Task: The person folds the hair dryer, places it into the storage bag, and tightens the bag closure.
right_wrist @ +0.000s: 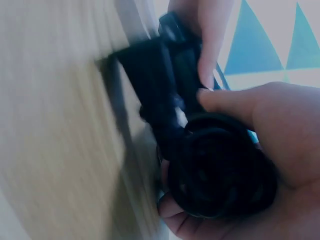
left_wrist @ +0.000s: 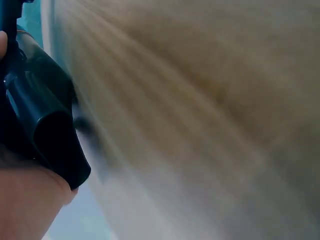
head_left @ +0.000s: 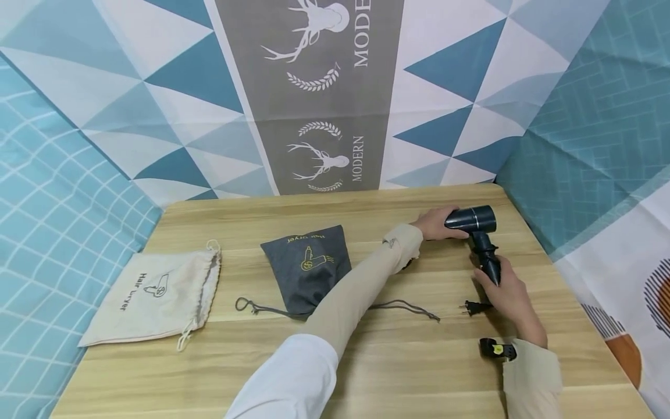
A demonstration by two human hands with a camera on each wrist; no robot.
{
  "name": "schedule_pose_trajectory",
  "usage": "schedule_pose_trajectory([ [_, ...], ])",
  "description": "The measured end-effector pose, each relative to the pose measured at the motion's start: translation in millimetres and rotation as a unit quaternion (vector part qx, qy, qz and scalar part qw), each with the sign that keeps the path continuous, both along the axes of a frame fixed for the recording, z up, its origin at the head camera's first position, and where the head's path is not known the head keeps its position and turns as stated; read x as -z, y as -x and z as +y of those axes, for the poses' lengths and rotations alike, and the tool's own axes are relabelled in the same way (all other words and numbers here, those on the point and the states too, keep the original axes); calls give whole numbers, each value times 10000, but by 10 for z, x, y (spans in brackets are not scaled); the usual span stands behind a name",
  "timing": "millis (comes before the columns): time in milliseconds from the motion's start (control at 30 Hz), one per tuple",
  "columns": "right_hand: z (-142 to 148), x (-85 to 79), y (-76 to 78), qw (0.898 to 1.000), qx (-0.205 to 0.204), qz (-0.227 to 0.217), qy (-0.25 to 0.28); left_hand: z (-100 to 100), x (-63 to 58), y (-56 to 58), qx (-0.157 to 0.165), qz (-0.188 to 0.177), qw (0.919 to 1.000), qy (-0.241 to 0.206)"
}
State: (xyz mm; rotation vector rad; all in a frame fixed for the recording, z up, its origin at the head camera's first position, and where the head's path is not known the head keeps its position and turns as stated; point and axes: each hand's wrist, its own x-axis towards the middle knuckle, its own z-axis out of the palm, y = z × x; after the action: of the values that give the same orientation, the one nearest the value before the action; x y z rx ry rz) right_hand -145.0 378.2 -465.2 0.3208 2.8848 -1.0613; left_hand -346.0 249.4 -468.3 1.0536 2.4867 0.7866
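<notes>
Hair dryer: A black hair dryer (head_left: 471, 219) is held in two hands over the far right part of the wooden surface (head_left: 419, 361); whether it touches the wood cannot be told.
Left hand: The left hand (head_left: 437, 224) is clamped on the end of the barrel, its arm stretched across the surface.
Right hand: The right hand (head_left: 506, 292) curls round the handle and a coil of black cord (right_wrist: 220, 172), seen close up in the right wrist view.
Plug: A two-pronged black plug (head_left: 476, 308) juts out just left of the right hand, prongs to the left.
Gray pouch: A dark gray drawstring pouch (head_left: 314, 262), printed "Hair Dryer" in yellow, lies mid-surface, partly hidden by the left sleeve (head_left: 348, 294).
White pouch: A cream drawstring bag (head_left: 157, 297) with black "Hair Dryer" lettering lies flat at the left edge.
Wrist: A black device (head_left: 497, 349) sits at the right cuff.
Backdrop: Printed fabric (head_left: 324, 107) behind the surface shows deer heads, laurels and "MODERN".
</notes>
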Motion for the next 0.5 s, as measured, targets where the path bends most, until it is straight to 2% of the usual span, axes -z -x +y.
schedule_pose_trajectory([
  [100,-31,0,-17,9999,-54,35,112,-44,18,-16,19,-435,9977,-527],
  [167,-45,9,-34,9998,-81,97,127,-65,37,-38,24,-480,9966,-664],
  [300,-40,55,-57,9990,-94,434,50,-65,104,-66,-111,-334,9967,-729],
  [500,-37,78,-11,9950,-82,995,12,-112,89,-80,-398,46,9973,-616],
])
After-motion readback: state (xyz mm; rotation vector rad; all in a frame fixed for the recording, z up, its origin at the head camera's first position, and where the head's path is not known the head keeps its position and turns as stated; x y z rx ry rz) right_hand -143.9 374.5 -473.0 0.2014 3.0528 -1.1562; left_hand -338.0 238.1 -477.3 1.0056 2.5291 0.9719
